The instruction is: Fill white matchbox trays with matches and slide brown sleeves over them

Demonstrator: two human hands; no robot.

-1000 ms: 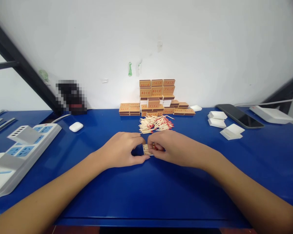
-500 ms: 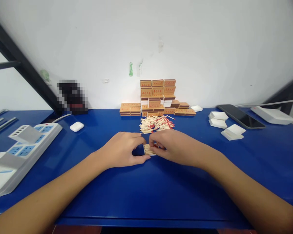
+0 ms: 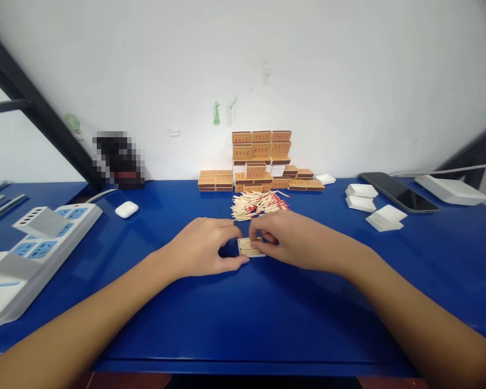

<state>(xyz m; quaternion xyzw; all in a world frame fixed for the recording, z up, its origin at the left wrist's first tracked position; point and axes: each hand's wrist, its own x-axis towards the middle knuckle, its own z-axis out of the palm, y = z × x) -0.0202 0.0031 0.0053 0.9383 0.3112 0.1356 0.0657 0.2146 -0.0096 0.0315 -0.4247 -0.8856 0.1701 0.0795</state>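
At the centre of the blue desk (image 3: 243, 319), you hold the tray (image 3: 256, 256) in your left hand (image 3: 204, 246), thumb and forefinger spanning its nine o'clock end. Your right hand (image 3: 291, 237) bends in from three, fingers curled low over the matches (image 3: 246, 247) inside; whether they pinch any cannot be told. From the tray, a loose pile (image 3: 259, 206) of red-tipped matches lies at twelve, stacked boxes (image 3: 261, 151) beyond it, a phone (image 3: 400, 193) toward two.

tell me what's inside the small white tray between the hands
Pale matchsticks lie inside the small white tray. The right hand covers part of its right end, so what lies there can't be seen; the matchsticks hide the tray's floor.
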